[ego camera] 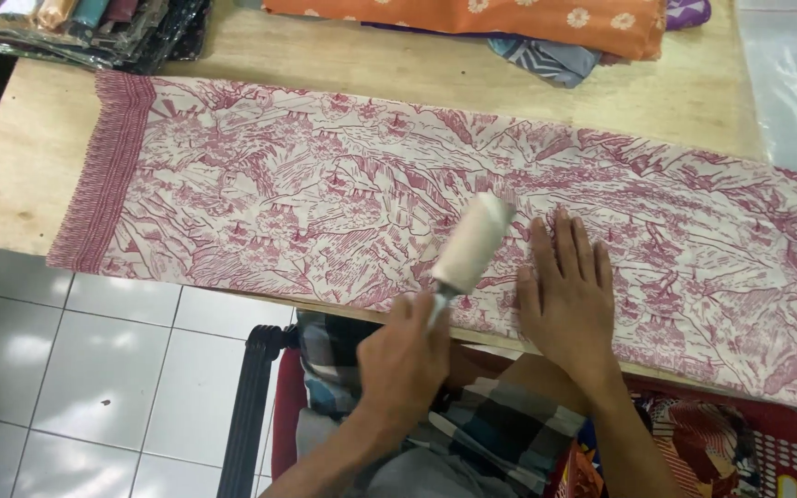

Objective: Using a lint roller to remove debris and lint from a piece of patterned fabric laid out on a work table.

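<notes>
Left hand [405, 355] is closed around the handle of a white lint roller [472, 243], whose roll rests on the red-and-cream patterned cloth [325, 194]. Right hand [569, 295] lies open, palm down, fingers spread, flat on the same cloth just beside the roller. The cloth is spread lengthwise across the wooden table [20, 175]. Folded fabrics [509, 18] sit at the table's far edge.
</notes>
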